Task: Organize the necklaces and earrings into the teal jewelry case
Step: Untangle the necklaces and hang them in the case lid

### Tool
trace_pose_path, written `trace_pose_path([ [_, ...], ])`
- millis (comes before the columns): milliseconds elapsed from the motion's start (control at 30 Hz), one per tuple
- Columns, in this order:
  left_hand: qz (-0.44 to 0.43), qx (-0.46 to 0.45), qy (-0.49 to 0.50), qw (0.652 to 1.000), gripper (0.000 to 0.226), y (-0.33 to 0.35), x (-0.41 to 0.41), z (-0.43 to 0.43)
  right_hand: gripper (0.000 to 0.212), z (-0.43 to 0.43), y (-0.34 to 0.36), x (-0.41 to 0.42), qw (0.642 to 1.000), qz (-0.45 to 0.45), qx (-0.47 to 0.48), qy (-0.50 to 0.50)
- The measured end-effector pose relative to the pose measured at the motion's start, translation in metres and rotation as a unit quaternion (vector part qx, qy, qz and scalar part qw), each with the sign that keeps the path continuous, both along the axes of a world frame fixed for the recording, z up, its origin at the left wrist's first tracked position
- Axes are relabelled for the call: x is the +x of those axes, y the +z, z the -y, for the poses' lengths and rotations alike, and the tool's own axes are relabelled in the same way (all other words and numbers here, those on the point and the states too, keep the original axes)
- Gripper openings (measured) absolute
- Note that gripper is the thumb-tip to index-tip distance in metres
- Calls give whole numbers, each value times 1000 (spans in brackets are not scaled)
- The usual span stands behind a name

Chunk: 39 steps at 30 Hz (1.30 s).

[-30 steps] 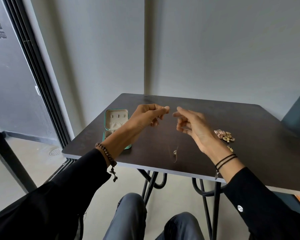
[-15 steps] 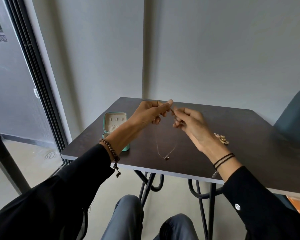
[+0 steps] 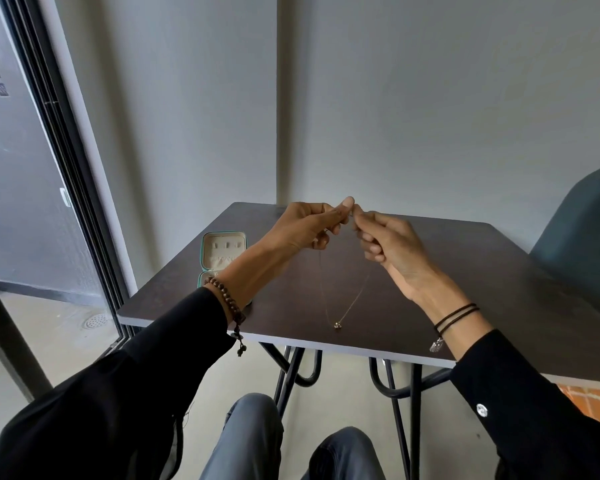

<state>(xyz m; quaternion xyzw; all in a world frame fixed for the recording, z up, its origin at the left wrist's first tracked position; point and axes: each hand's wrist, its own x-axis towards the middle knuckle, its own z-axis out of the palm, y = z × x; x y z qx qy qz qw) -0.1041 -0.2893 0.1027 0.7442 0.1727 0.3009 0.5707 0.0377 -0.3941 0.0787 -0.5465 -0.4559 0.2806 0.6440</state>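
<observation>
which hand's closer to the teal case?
Left. The left hand is raised just right of the open case, its forearm passing over the case's near edge. The right hand is farther right, fingertips meeting the left's on the necklace.

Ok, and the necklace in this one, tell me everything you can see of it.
The necklace is a very fine, gold-looking chain with one small pendant. It hangs in a narrow V above the dark table, the pendant lowest, near the table's front edge; whether it touches the top is unclear. Both ends meet where the left hand and right hand pinch them together, fingertips nearly touching. The clasp is too small to see. The open teal case sits apart, to its left.
</observation>
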Motion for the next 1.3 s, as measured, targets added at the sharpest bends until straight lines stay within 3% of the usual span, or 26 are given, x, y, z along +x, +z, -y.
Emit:
trace_pose_path([
  [367,46,12,-16,999,21,1,18,7,25,13,8,19,998,-15,52,-7],
  [567,52,9,-12,999,26,-9,35,5,46,14,1,35,998,12,44,-34],
  [867,-11,-2,25,1000,30,-48,72,-15,29,-12,-35,74,996,18,-14,-83],
  [1033,-44,8,39,998,23,-71,95,-33,4,-33,-55,100,989,86,-55,-105],
  [1300,-71,19,81,994,7,-109,132,-69,14,-71,-83,133,952,214,-160,-150],
])
